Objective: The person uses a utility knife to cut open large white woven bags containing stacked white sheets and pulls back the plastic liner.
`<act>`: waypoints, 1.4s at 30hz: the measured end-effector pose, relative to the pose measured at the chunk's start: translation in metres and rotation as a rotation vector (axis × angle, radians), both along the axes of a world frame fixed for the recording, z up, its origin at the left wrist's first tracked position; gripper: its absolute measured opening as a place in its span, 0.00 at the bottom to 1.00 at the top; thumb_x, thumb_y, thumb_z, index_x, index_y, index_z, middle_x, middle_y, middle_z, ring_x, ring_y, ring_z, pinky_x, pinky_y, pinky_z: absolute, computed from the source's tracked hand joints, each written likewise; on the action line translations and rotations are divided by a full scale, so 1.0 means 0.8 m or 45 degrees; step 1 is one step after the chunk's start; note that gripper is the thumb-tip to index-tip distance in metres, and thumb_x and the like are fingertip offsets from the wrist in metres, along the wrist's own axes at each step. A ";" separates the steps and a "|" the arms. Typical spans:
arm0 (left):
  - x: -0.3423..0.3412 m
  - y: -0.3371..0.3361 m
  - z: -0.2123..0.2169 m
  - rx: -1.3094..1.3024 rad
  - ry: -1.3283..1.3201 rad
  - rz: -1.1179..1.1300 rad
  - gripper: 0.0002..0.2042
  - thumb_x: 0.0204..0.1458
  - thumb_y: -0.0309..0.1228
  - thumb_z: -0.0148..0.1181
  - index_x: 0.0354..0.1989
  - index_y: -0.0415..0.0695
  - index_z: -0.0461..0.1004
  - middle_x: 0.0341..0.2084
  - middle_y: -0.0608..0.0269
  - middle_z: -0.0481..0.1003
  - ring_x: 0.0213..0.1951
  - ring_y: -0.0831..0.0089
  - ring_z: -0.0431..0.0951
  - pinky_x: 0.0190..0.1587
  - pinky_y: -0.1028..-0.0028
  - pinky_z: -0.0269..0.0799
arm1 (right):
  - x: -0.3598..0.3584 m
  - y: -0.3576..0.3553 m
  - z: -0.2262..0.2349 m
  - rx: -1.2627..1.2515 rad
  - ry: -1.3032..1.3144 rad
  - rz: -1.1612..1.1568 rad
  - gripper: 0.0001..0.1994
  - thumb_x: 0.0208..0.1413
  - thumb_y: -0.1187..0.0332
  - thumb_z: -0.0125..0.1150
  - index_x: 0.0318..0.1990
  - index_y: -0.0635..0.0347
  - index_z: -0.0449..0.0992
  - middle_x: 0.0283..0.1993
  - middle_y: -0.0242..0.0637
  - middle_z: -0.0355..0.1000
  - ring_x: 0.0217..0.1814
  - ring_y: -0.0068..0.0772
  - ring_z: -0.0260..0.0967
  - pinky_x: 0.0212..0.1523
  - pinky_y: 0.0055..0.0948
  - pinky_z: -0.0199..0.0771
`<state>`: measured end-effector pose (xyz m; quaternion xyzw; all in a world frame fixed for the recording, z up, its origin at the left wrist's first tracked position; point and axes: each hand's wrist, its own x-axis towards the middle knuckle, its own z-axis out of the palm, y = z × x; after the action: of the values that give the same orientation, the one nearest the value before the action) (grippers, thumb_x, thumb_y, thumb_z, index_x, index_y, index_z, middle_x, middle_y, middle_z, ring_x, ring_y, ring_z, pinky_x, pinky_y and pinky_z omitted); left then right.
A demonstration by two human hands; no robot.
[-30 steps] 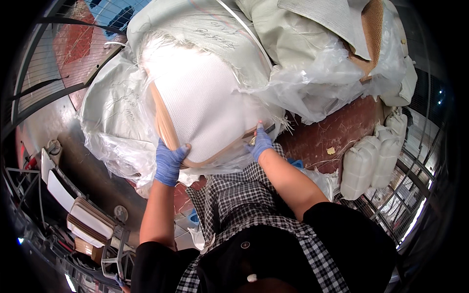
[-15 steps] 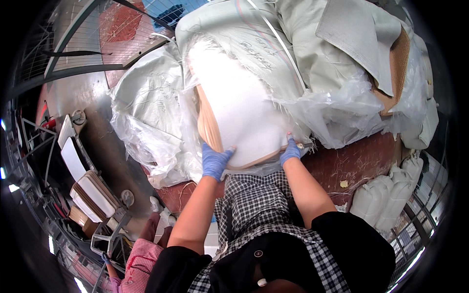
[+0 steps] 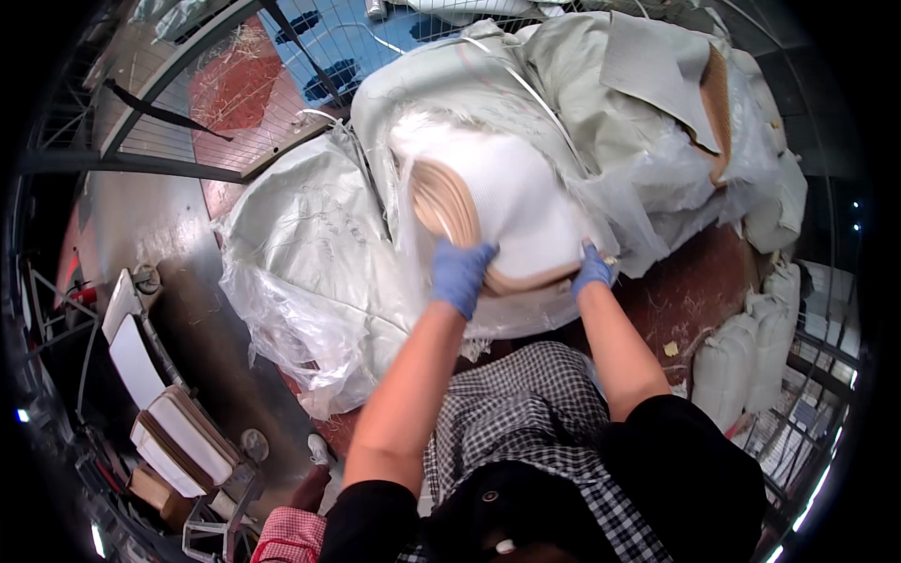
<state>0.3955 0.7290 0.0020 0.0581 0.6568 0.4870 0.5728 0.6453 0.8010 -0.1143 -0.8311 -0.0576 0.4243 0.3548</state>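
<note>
A stack of white ribbed mats (image 3: 530, 202) with beige edges lies partly inside a white woven sack (image 3: 441, 80), its mouth frayed and lined with clear plastic. The layered edges bend along the left side of the stack. My left hand (image 3: 460, 275), in a blue glove, is closed round the near left edge, thumb on the white top. At the near right corner my right hand (image 3: 592, 268), also gloved in blue, grips the stack with its thumb on top. The fingers of both hands are hidden beneath or behind the edges.
White sacks flank the stack, one at left (image 3: 300, 216) and one at right (image 3: 582, 94) with a grey, brown-backed piece on it. A trolley (image 3: 192, 441) with stacked pieces stands left. A person's checked garment (image 3: 291, 535) shows lower left. Wire mesh (image 3: 272, 84) rises behind.
My hands have drawn the near end of the stack up, and more of its curved beige layers shows on the left. The whole view has shifted, and less of the other person shows.
</note>
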 end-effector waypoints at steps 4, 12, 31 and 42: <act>-0.079 -0.065 0.025 -0.055 -0.022 -0.072 0.21 0.39 0.25 0.62 0.43 0.31 0.65 0.32 0.52 0.73 0.31 0.66 0.75 0.33 0.71 0.74 | -0.068 -0.090 0.015 0.330 0.120 -0.136 0.34 0.42 0.67 0.68 0.56 0.66 0.59 0.54 0.41 0.62 0.52 0.30 0.61 0.53 0.26 0.60; -0.131 -0.159 -0.086 0.040 0.114 -0.194 0.31 0.36 0.29 0.66 0.51 0.35 0.59 0.38 0.55 0.70 0.36 0.66 0.74 0.38 0.71 0.74 | -0.088 -0.172 -0.027 0.102 0.084 0.140 0.34 0.44 0.63 0.68 0.57 0.67 0.58 0.53 0.38 0.63 0.51 0.28 0.61 0.55 0.24 0.58; 0.054 -0.148 -0.110 -0.660 0.653 -0.142 0.35 0.32 0.40 0.69 0.49 0.36 0.60 0.43 0.41 0.68 0.47 0.52 0.70 0.48 0.65 0.67 | -0.086 -0.136 0.074 0.316 0.328 2.296 0.16 0.53 0.63 0.55 0.41 0.60 0.58 0.35 0.39 0.63 0.36 0.28 0.61 0.40 0.29 0.65; 0.094 -0.162 -0.135 -0.283 0.855 0.345 0.32 0.37 0.50 0.61 0.47 0.40 0.64 0.45 0.44 0.68 0.48 0.53 0.70 0.48 0.63 0.66 | -0.369 -0.260 0.182 0.421 1.157 2.836 0.09 0.55 0.72 0.49 0.42 0.58 0.59 0.34 0.30 0.59 0.34 0.18 0.54 0.36 0.20 0.61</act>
<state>0.4708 0.5998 -0.1057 0.0645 0.8585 0.4380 0.2589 0.3497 0.5931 0.0311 -0.0468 -0.6642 0.7372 -0.1145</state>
